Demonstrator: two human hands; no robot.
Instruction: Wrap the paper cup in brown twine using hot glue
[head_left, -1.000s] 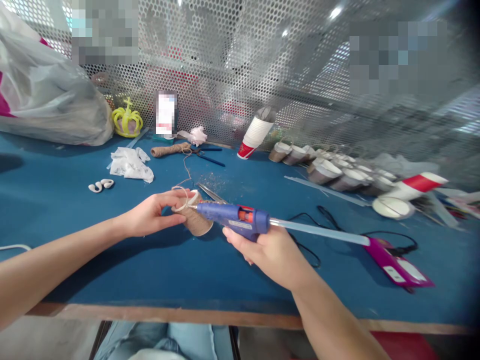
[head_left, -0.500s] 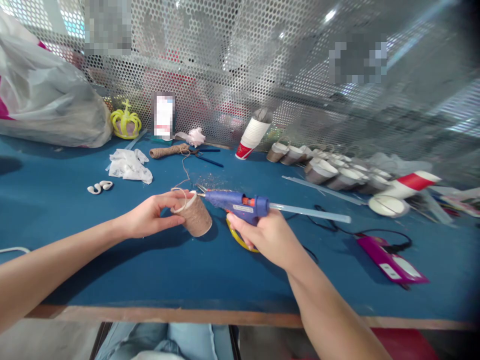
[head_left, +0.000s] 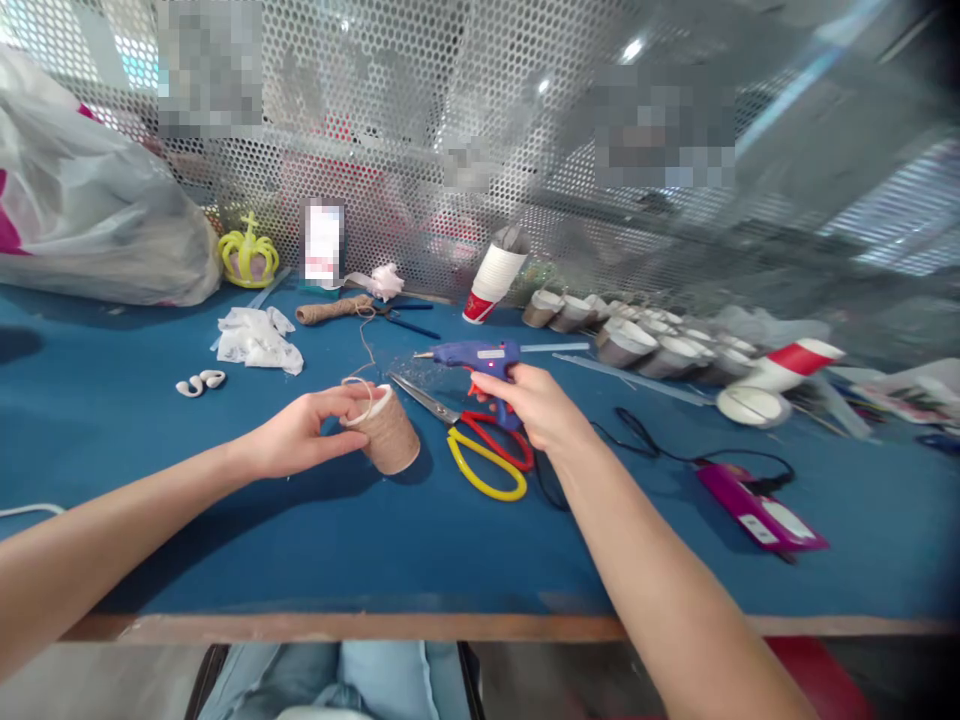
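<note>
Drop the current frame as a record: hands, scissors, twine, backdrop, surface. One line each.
left hand: holds twine-wrapped cup near its rim
right hand: grips blue glue gun, nozzle apart from the cup
scissors: on the table, red and yellow handles
twine bundle: beyond the left hand, loose strand running toward the cup
backdrop: perforated panel
surface: blue table

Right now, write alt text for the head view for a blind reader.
A person's left hand holds a tilted, white-rimmed, brown twine-wrapped cup while the right hand grips a blue plastic glue gun clear of it. Red-and-yellow-handled metal scissors lie beside the cup on a blue table.
</note>
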